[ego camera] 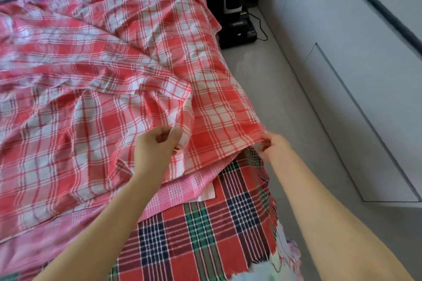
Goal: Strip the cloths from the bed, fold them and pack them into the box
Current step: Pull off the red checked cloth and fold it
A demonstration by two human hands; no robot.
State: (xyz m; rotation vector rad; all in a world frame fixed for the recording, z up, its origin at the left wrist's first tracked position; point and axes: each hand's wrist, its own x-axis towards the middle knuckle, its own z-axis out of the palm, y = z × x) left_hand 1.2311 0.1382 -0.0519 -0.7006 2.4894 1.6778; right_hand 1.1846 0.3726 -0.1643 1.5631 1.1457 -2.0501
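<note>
Both hands, left [157, 143] and right [272, 143], pinch the red-and-white checked cloth's [102, 70] near edge; it stretches far-left across the bed.

Matt, crinkled woven cloth [96, 70] lies over frayed plaid cloth [205, 230]; floor [274, 89] smooth.

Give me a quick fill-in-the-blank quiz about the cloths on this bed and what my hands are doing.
1. The left hand and the right hand both pinch the top cloth, checked red and ____.
2. The middle cloth, just beneath it, is ____.
3. The bottom cloth has red, navy and ____ checks.
Missing words: white; pink; green.
</note>
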